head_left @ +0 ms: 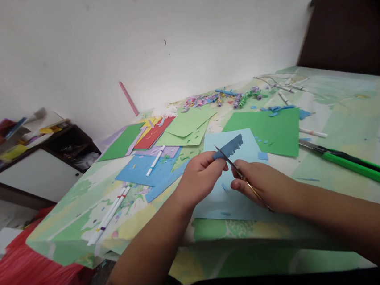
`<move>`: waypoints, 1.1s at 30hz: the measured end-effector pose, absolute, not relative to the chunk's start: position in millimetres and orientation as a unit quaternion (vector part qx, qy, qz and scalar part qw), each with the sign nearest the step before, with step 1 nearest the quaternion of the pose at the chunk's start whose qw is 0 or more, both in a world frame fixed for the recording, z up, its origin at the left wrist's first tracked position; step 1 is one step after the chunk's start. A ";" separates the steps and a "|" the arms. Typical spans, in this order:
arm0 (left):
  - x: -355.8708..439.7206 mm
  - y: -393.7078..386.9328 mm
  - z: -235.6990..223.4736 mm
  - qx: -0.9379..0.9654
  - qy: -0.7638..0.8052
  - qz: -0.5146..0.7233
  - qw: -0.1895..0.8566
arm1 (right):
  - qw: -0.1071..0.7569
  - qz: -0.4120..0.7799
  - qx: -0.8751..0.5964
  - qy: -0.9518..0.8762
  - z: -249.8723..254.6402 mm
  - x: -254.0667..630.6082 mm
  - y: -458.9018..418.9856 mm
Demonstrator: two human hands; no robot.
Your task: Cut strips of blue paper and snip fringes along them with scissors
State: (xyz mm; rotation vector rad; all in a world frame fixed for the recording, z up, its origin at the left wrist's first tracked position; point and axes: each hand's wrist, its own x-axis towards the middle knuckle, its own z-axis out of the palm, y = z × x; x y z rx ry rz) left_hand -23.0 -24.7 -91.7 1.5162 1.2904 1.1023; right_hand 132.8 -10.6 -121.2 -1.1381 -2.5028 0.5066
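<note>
Head view: a fringed blue strip (pixel 234 146) is pinched between the thumb and folded fingers of the left hand (pixel 202 177), near its plain end. Scissors (pixel 225 155) with gold-toned handles are gripped by the right hand (pixel 264 184), its fingers curled round, and the blades are laid across the strip. Both hands are held close together above a light blue sheet (pixel 212 205). The left forearm is angled up from the lower left; the right is stretched in from the right edge, below a green utility knife (pixel 360 169).
</note>
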 end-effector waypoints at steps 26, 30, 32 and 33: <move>-27.5 -21.7 -112.3 0.629 0.439 0.437 0.469 | 0.150 0.173 -0.363 -0.903 -117.4 142.7 -3.7; -27.1 -22.1 -112.7 0.623 0.445 0.433 0.475 | 0.143 0.146 -0.370 -0.906 -118.9 142.5 -3.5; -27.3 -22.6 -112.1 0.622 0.443 0.431 0.480 | 0.146 0.132 -0.373 -0.907 -120.0 142.5 -3.0; -27.4 -22.9 -111.7 0.622 0.438 0.431 0.485 | 0.148 0.129 -0.373 -0.907 -120.6 142.4 -2.7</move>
